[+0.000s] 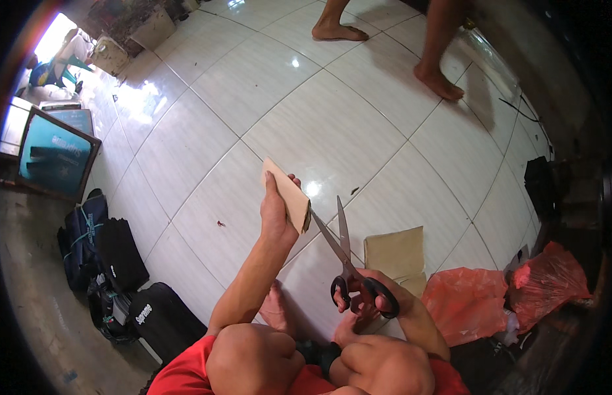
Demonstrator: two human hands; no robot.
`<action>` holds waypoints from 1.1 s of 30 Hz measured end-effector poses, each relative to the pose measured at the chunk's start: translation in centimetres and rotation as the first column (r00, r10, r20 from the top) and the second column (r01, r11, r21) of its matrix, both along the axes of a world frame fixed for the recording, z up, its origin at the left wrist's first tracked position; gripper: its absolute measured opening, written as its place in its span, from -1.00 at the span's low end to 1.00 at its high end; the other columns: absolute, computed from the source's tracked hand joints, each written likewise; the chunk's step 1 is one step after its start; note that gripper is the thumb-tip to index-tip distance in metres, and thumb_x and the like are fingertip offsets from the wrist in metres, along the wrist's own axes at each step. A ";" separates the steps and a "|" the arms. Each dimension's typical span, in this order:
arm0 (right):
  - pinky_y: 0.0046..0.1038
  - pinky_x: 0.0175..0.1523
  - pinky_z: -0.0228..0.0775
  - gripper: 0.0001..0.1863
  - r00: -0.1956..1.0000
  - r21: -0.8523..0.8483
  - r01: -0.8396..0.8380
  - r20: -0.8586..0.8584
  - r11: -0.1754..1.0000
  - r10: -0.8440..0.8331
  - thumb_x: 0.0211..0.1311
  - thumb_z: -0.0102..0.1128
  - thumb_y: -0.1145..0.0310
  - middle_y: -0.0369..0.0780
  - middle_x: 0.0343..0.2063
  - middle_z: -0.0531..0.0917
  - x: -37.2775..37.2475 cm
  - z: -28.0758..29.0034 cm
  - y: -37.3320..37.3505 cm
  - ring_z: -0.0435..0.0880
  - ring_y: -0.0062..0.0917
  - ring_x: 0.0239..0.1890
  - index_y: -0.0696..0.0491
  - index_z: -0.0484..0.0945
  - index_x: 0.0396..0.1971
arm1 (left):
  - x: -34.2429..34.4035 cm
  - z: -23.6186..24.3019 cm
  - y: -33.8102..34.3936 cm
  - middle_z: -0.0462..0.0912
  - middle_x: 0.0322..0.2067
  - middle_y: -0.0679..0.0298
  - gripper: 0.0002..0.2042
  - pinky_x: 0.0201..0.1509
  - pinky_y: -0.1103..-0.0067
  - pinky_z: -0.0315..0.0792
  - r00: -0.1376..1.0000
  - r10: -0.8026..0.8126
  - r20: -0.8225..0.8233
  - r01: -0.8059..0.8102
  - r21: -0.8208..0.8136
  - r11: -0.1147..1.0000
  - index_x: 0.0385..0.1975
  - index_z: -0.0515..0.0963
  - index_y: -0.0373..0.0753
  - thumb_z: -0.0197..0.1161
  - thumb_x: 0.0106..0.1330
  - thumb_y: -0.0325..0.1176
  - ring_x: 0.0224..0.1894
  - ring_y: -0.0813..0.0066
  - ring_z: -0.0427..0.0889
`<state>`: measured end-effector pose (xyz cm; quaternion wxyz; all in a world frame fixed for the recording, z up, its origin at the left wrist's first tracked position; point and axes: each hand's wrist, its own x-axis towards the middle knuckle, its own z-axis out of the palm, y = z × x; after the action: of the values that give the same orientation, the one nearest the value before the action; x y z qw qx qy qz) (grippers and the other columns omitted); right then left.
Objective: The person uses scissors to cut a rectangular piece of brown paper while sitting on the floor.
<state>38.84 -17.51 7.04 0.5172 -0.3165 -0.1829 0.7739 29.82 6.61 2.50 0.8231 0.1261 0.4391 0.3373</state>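
My left hand (276, 209) grips a stack of tan cardboard pieces (289, 197), thumb on top and fingers underneath. Black-handled scissors (346, 260) are in my right hand (368, 294), with fingers through the loops. The blades stand apart and point away from me. One blade tip is close to the dark right edge of the cardboard; I cannot tell whether it touches. A folded brown cardboard sheet (395, 253) lies on the floor just beyond my right hand.
Red plastic bags (470, 303) lie at the right. Black bundles (118, 250) and a framed screen (59, 155) stand at the left. Another person's bare feet (439, 81) are on the tiled floor (306, 105) at the far right. A dark object (541, 184) rests by the right wall.
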 end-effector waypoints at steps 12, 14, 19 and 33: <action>-0.69 -0.26 0.36 -0.09 0.996 0.013 0.000 0.091 1.000 -0.001 -0.06 0.41 -0.40 -0.29 -0.21 0.58 -0.1 -0.4 -0.2 0.52 -0.71 -0.21 0.10 0.41 0.01 | 0.2 -1.1 0.4 0.54 -0.19 0.28 -0.52 -0.15 0.53 0.57 1.000 -0.027 -0.016 0.028 0.078 0.997 0.01 0.40 -0.28 -0.05 0.55 0.10 -0.16 0.53 0.55; -0.67 -0.25 0.39 -0.01 0.993 -0.010 -0.021 0.113 1.000 0.022 -0.13 0.41 -0.45 -0.25 -0.19 0.56 0.0 -0.7 -0.4 0.56 -0.61 -0.10 0.11 0.40 0.04 | 0.7 -0.8 0.1 0.54 -0.20 0.29 -0.53 -0.16 0.53 0.57 1.000 -0.014 -0.022 0.015 0.062 0.998 0.01 0.40 -0.27 -0.05 0.55 0.10 -0.17 0.52 0.55; -0.65 -0.27 0.39 -0.08 0.992 -0.044 0.053 0.117 0.998 -0.048 -0.05 0.38 -0.41 -0.25 -0.21 0.57 -0.4 0.2 0.5 0.57 -0.60 -0.11 0.11 0.40 0.02 | 0.2 -0.5 0.0 0.51 -0.26 0.29 -0.54 -0.22 0.53 0.55 0.983 -0.121 -0.141 0.143 0.161 0.977 0.02 0.39 -0.22 -0.05 0.54 0.11 -0.26 0.53 0.55; -0.62 -0.22 0.43 -0.40 0.960 -0.003 0.187 0.213 0.982 -0.182 0.15 0.49 0.02 -0.34 -0.21 0.55 -2.9 -2.6 1.0 0.53 -0.69 -0.15 0.03 0.36 -0.02 | 2.0 -2.5 -2.6 0.25 -0.63 0.39 -0.46 -0.68 0.60 0.17 0.979 -0.172 -0.110 0.184 0.106 0.977 -0.29 0.29 -0.14 -0.15 0.47 0.31 -0.71 0.58 0.24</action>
<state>35.94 -16.54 4.45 0.5609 -0.4185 -0.1978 0.6864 31.79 4.03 0.00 0.8183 0.2294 0.4463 0.2803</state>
